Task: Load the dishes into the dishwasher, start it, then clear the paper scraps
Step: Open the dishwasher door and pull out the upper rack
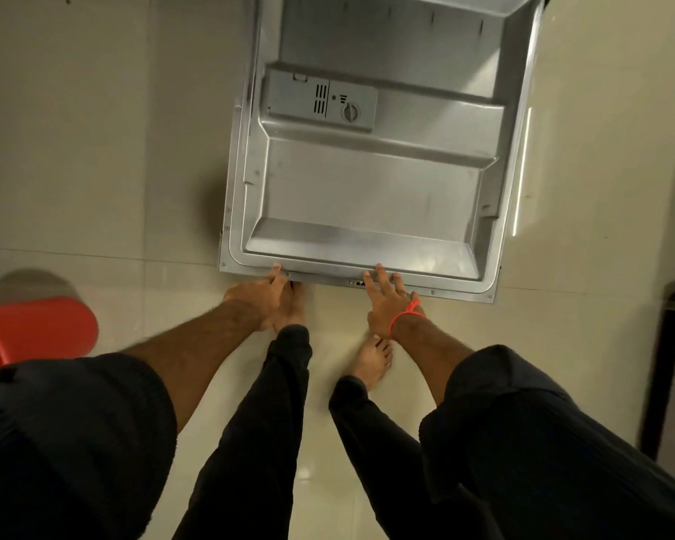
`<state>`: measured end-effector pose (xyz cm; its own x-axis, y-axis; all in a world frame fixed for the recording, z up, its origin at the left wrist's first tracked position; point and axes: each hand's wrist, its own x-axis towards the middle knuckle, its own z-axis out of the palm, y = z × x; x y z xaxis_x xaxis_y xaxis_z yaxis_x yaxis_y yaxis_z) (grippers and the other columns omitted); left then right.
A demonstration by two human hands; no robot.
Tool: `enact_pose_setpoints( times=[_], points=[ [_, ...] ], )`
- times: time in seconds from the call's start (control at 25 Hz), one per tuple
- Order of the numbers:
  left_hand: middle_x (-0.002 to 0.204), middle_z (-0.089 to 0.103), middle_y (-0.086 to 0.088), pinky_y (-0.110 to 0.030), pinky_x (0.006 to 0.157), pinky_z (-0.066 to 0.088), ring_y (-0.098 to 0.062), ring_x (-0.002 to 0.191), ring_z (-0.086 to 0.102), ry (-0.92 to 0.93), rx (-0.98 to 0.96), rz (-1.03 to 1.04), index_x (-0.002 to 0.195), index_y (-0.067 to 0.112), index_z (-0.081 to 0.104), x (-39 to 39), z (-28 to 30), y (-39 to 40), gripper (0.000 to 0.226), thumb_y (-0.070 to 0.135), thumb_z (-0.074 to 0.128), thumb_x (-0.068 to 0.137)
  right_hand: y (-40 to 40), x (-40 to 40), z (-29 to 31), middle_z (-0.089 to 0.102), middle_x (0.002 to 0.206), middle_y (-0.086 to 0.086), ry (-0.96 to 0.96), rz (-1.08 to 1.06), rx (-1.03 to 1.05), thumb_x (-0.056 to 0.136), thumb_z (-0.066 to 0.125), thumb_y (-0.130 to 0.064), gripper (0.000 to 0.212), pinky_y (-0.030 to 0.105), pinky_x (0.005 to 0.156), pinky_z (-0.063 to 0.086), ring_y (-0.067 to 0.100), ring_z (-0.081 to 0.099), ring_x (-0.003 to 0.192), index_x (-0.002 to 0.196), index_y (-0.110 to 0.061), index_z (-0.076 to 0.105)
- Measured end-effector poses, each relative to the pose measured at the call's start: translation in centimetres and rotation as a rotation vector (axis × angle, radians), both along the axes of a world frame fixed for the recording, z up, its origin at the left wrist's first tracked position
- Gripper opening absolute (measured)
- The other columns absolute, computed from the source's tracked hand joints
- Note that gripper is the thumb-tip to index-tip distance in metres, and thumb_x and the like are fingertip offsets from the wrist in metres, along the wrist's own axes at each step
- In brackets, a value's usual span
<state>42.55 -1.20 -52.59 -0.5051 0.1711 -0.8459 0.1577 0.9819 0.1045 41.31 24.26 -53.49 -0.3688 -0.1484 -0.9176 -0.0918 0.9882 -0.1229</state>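
Dark sleeves (pixel 75 434) and trouser legs fill the bottom of our view, and our bare feet (pixel 371 360) stand on the pale tiled floor (pixel 94 150) just short of the door. Off to our left sits a red bucket (pixel 36 329), well apart from the work.

Beyond the knees, both our hands reach down to the near edge of the dishwasher door (pixel 367 189), which lies folded down flat and open toward us. Our left hand (pixel 258 298) has its fingers curled under the edge with the thumb on top, so this grip is clamped on the door. Our right hand (pixel 386 302), with an orange band (pixel 410 311) at the wrist, rests spread and flat, fingers apart, fingertips on the rim near the latch; it steadies more than it holds. We judge that two hands are set wide on the edge to carry the door's weight evenly, whether lowering it fully or lifting it shut; we cannot tell which.

Farther on, the steel inner face shows the detergent box (pixel 324 101) with its round cap. The racks and tub lie past the top of the view, so no dishes or paper scraps are in sight. A dark frame (pixel 671 344) stands at the far right.
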Motion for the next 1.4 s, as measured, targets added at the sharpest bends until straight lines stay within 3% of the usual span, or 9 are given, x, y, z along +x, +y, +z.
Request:
enact_pose_setpoints(
  times=[0.2, 0.36, 0.48, 0.6, 0.68, 0.88, 1.08, 1.24, 1.4],
  points=[
    [0.163, 0.031, -0.01, -0.045, 0.102, 0.049, -0.033, 0.125, 0.058, -0.026, -0.004, -0.064, 0.161, 0.016, 0.005, -0.8, -2.5, -0.2, 0.071, 0.015, 0.048, 0.104, 0.5, -1.2, -2.3, -0.025, 0.162, -0.004, -0.049, 0.062, -0.004, 0.094, 0.047, -0.015, 0.084, 0.06, 0.12, 0.01, 0.029, -0.01, 0.152, 0.157, -0.028, -0.007],
    [0.167, 0.017, -0.015, -0.04, 0.113, 0.02, -0.035, 0.148, 0.032, 0.059, -0.073, 0.069, 0.159, 0.004, 0.018, -1.7, -2.2, 2.3, 0.056, 0.005, 0.036, 0.106, 0.9, -1.3, -3.8, -0.026, 0.161, -0.004, -0.058, 0.084, -0.009, 0.093, 0.047, -0.016, 0.085, 0.061, 0.119, 0.011, 0.029, -0.01, 0.152, 0.157, -0.029, -0.007],
    [0.165, 0.02, -0.019, -0.043, 0.122, 0.023, -0.036, 0.149, 0.029, 0.007, -0.094, 0.053, 0.157, 0.002, 0.015, -1.1, -4.5, 3.8, 0.054, 0.002, 0.036, 0.107, 1.2, -1.1, -4.1, -0.024, 0.162, -0.005, -0.057, 0.075, -0.019, 0.091, 0.048, -0.016, 0.085, 0.059, 0.119, 0.014, 0.029, -0.009, 0.152, 0.157, -0.028, -0.004],
    [0.167, 0.015, -0.014, -0.048, 0.116, 0.034, -0.038, 0.143, 0.038, 0.072, -0.006, 0.044, 0.159, 0.009, 0.016, -2.1, -2.7, 3.0, 0.058, 0.02, 0.042, 0.108, 1.0, -3.0, -2.7, 0.004, 0.166, 0.001, -0.042, -0.04, -0.084, 0.094, 0.046, -0.019, 0.067, 0.054, 0.119, 0.021, 0.029, 0.013, 0.151, 0.156, -0.022, 0.019],
    [0.171, 0.002, -0.003, -0.054, 0.109, 0.039, -0.036, 0.14, 0.043, 0.069, 0.08, -0.035, 0.158, 0.02, 0.022, -5.6, 0.5, 0.8, 0.058, 0.035, 0.043, 0.106, 0.5, -5.8, -0.6, 0.02, 0.163, 0.004, 0.052, -0.116, -0.157, 0.097, 0.046, -0.022, 0.057, 0.048, 0.118, 0.026, 0.027, 0.027, 0.147, 0.152, -0.02, 0.031],
    [0.17, -0.004, -0.006, -0.056, 0.105, 0.041, -0.037, 0.135, 0.046, 0.324, 0.155, -0.076, 0.154, 0.021, 0.026, -17.5, 7.5, 1.3, 0.055, 0.037, 0.042, 0.104, -1.1, -16.4, 6.9, 0.037, 0.155, 0.006, 0.313, -0.287, -0.319, 0.099, 0.048, -0.018, 0.049, 0.037, 0.118, 0.027, 0.023, 0.035, 0.143, 0.147, -0.019, 0.042],
    [0.169, -0.004, -0.007, -0.056, 0.116, 0.033, -0.034, 0.149, 0.028, 0.593, 0.21, -0.043, 0.157, 0.024, 0.022, -28.5, 13.4, 0.4, 0.063, 0.045, 0.047, 0.102, -3.0, -28.3, 15.0, 0.037, 0.153, 0.009, 0.582, -0.331, -0.424, 0.095, 0.051, -0.012, 0.062, 0.038, 0.111, 0.037, 0.029, 0.043, 0.135, 0.153, -0.02, 0.03],
    [0.167, -0.023, -0.005, -0.064, 0.12, 0.008, -0.038, 0.155, -0.006, 0.837, 0.296, -0.022, 0.16, 0.033, 0.005, -37.2, 18.0, 0.7, 0.078, 0.05, 0.05, 0.099, -3.8, -37.2, 20.3, 0.019, 0.161, 0.014, 0.853, -0.25, -0.412, 0.091, 0.056, -0.011, 0.076, 0.041, 0.118, 0.03, 0.033, 0.024, 0.147, 0.156, -0.019, 0.019],
    [0.17, -0.006, -0.012, -0.065, 0.115, 0.012, -0.044, 0.154, 0.004, 1.187, 0.283, -0.029, 0.16, 0.028, 0.014, -45.6, 23.2, 1.2, 0.086, 0.048, 0.062, 0.091, -3.4, -44.9, 25.6, 0.015, 0.161, 0.021, 1.331, -0.126, -0.304, 0.081, 0.057, 0.0, 0.082, 0.056, 0.117, 0.026, 0.041, 0.014, 0.148, 0.155, -0.014, 0.023]
  ],
)
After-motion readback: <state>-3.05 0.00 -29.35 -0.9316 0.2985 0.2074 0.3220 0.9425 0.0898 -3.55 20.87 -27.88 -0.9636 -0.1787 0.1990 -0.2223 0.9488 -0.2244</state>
